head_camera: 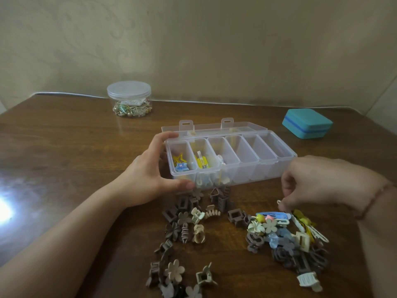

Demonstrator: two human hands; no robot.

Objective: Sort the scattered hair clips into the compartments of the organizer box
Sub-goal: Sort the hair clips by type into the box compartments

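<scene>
The organizer box stands open on the wooden bench, with its clear lid folded back on the far side. It has six compartments in a row. The leftmost compartment holds a yellow star clip and a blue star clip. The second compartment holds yellow clips. A small white clip lies in the third. The three right compartments show no contents.

The left hand grips the left end of the box, with its fingers on the far corner and its thumb on the near wall. The right hand hovers just near the right end of the box, fingers curled downward, fingertips pinched on a small white clip.

Scattered hair clips lie on the near bench in two groups: brown and beige claw clips at centre, mixed coloured clips at right.

A lidded clear jar stands far left. A teal case rests far right.
</scene>
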